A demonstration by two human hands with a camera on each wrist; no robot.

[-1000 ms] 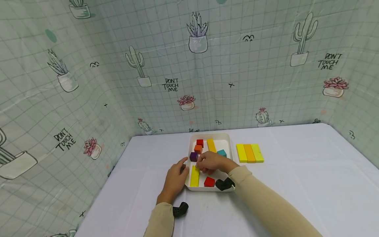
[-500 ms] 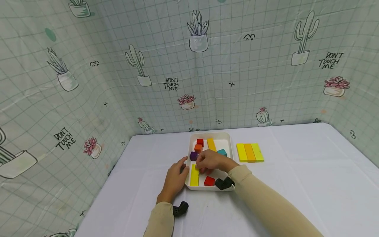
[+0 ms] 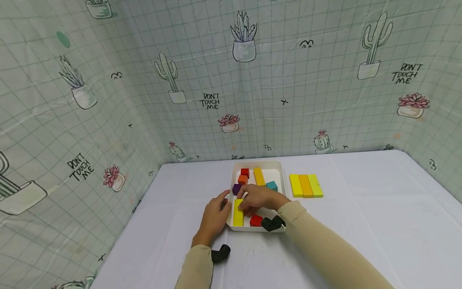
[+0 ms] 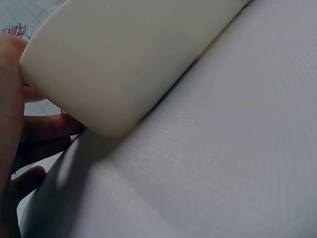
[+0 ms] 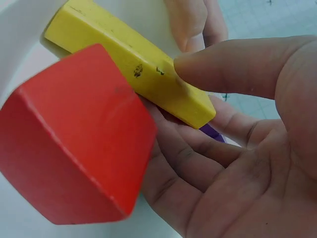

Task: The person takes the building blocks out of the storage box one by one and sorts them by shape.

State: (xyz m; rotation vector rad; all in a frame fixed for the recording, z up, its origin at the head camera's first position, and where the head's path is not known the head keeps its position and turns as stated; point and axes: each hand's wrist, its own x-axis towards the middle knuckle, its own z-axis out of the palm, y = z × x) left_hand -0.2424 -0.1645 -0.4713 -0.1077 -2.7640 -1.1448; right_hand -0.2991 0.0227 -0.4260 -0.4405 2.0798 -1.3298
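Observation:
My right hand [image 3: 260, 196] is over a white tray [image 3: 275, 171]. Its thumb touches the long side of a yellow rectangular block [image 5: 124, 57] lying at the tray's left, while the index finger is spread off towards the block's far end. Behind that end sits a purple block [image 3: 236, 189]. A red block [image 5: 84, 134] looms close in the right wrist view, nearer the tray's front wall. Against the tray's left rim rests my left hand [image 3: 212, 220], fingers loosely extended; several of its fingers [image 4: 49, 129] show beside the tray's outer wall.
Further back in the tray are a red cube [image 3: 245, 172], an orange block [image 3: 243, 180], a yellow-orange bar [image 3: 259, 176] and a blue block [image 3: 272, 186]. Three flat bars [image 3: 306, 186] lie side by side to the tray's right. A patterned cloth [image 3: 281, 128] hangs behind the white table.
My right index finger has parted from the thumb and spread towards the purple block. The thumb stays at the yellow block. My left hand keeps its place on the tray.

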